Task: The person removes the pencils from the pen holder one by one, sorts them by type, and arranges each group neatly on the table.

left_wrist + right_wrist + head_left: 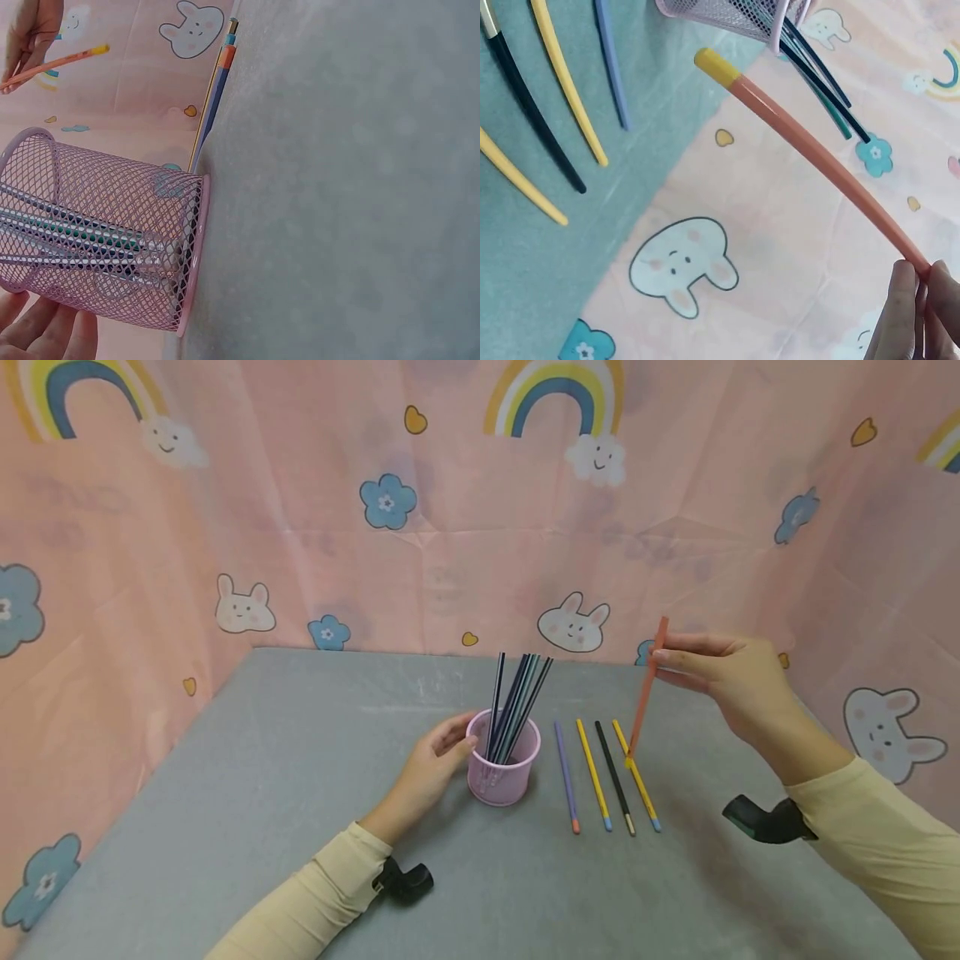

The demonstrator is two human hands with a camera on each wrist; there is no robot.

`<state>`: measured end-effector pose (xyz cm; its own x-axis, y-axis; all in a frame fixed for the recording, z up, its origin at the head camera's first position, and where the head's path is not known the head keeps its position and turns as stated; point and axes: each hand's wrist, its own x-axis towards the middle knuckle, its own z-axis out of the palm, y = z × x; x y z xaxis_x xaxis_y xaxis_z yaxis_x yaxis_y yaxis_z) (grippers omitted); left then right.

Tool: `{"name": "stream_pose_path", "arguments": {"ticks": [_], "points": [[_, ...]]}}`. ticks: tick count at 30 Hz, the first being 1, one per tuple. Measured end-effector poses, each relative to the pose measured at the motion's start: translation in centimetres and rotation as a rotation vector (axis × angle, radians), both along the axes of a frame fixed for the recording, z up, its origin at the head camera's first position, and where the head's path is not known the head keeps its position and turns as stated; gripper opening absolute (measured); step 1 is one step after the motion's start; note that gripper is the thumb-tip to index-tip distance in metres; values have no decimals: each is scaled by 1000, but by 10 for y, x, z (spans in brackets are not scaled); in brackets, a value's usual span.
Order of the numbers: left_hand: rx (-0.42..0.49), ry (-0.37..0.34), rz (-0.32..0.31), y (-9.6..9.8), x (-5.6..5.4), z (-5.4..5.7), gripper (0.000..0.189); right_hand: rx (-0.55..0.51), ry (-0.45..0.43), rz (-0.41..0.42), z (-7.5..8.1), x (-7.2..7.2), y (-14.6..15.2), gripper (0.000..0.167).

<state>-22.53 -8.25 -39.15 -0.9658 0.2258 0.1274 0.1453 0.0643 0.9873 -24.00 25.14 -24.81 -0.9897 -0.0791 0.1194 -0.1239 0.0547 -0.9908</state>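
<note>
My right hand (738,681) pinches an orange pencil (647,702) near its upper end, holding it steeply tilted in the air. The pencil's yellow tip (717,67) points down, over the row of pencils in the head view. At the left side of a pink mesh pencil cup (501,787), my left hand (429,764) holds the wall, its thumb at the rim. Several dark and teal pencils (517,702) lean inside the upright cup.
Right of the cup, a purple pencil (567,777), a yellow pencil (593,772), a black pencil (615,777) and another yellow pencil (647,802) lie side by side on the grey table (300,827). A pink patterned cloth (450,560) hangs behind.
</note>
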Motion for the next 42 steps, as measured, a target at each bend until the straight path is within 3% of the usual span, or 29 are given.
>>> {"name": "stream_pose_path", "arguments": {"ticks": [6, 15, 20, 23, 27, 29, 33, 42], "points": [[5, -6, 0, 0, 2, 1, 43, 115, -63, 7, -7, -1, 10, 12], [17, -20, -17, -1, 0, 1, 44, 332, -140, -52, -25, -11, 35, 13], [21, -24, -11, -2, 0, 1, 44, 360, -225, -76, -37, -20, 48, 15], [21, -26, -5, -1, 0, 1, 43, 366, -258, -79, -43, -22, 54, 5], [17, -21, -5, 0, -1, -1, 44, 422, -317, -75, -55, -26, 58, 48], [13, -23, -4, 0, 0, -1, 44, 432, -353, -57, -62, -28, 58, 61], [3, -29, 2, -1, 1, -2, 44, 455, -404, -7, -74, -33, 59, 63], [2, -22, 2, 0, 0, 0, 44, 548, -428, 37, -89, -44, 60, 61]]}}
